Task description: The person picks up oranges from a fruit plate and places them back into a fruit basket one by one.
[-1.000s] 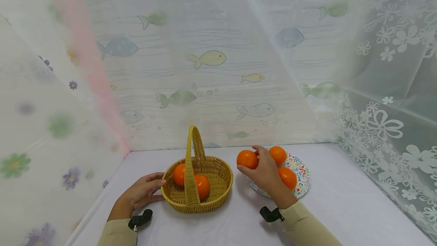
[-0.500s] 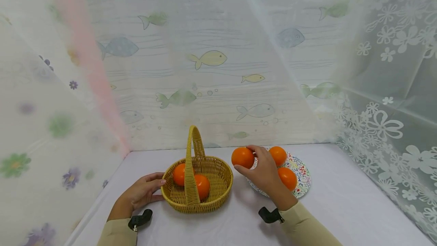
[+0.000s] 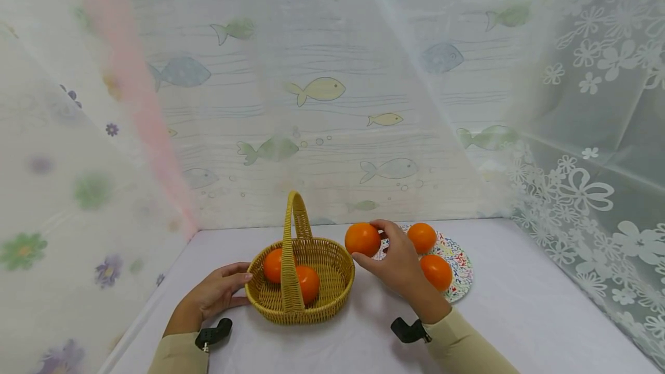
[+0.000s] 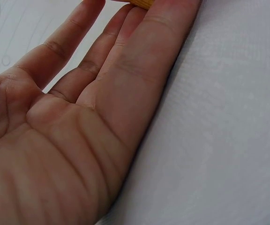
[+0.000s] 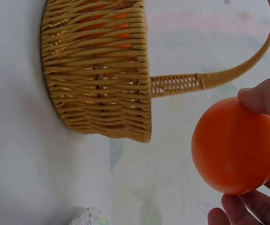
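Note:
My right hand [image 3: 399, 263] grips an orange [image 3: 362, 239] between thumb and fingers, just right of the wicker basket [image 3: 332, 302] and above its rim. In the right wrist view that orange [image 5: 236, 147] hangs beside the basket's handle [image 5: 205, 80], apart from the basket [image 5: 97, 75]. Two oranges lie inside the basket, the front orange [image 3: 308, 284] and the rear orange [image 3: 272, 265], both partly behind the handle. My left hand [image 3: 220, 291] touches the basket's left side with its fingers extended; the left wrist view shows just a sliver of basket at the fingertips.
A round plate with coloured speckles [image 3: 461, 264] stands at the right, bearing an orange [image 3: 422, 238] at the back and another orange [image 3: 436, 273] nearer. A white cloth [image 3: 343, 345] covers the table. Sheer curtains printed with fish and flowers [image 3: 322, 131] close off the back and sides.
My right hand has carried the orange leftward from the plate toward the basket. My left hand and the basket have stayed in place.

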`<state>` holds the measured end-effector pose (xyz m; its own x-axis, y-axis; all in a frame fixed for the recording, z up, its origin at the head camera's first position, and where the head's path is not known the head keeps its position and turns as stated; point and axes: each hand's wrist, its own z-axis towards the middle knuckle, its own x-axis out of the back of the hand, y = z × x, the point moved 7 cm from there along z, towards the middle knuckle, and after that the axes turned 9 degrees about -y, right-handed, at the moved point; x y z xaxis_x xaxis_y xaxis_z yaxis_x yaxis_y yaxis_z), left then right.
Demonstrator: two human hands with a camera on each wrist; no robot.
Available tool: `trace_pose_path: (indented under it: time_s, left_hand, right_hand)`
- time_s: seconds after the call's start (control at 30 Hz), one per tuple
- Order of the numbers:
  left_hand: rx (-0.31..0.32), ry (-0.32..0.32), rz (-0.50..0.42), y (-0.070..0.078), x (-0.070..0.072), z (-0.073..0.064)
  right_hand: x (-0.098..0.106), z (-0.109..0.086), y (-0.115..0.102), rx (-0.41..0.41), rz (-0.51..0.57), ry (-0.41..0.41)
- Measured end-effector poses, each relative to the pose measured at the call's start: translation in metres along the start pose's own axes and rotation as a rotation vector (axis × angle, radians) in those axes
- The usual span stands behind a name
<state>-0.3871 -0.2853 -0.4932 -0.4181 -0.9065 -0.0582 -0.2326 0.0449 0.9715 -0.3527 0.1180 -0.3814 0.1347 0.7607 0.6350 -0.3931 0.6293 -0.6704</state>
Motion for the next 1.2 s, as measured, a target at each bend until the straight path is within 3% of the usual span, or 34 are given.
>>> trace_pose_path:
  time_s: [0.27, 0.63, 0.97, 1.2]
  left_hand:
    - [-0.002, -0.002, 0.0, 0.0, 0.0, 0.0]
    - [-0.008, -0.017, -0.006, 0.0, 0.0, 0.0]
    - [-0.008, -0.017, 0.006, -0.001, 0.0, 0.001]
    - [-0.013, -0.022, -0.006, -0.001, 0.0, 0.0]
  right_hand:
    - [-0.002, 0.0, -0.005, 0.044, 0.064, 0.001]
    - [-0.014, -0.005, -0.012, 0.041, 0.133, -0.057]
    - [-0.028, -0.01, -0.018, 0.053, 0.146, -0.11]
    - [-0.033, -0.013, -0.023, 0.111, 0.128, -0.131]
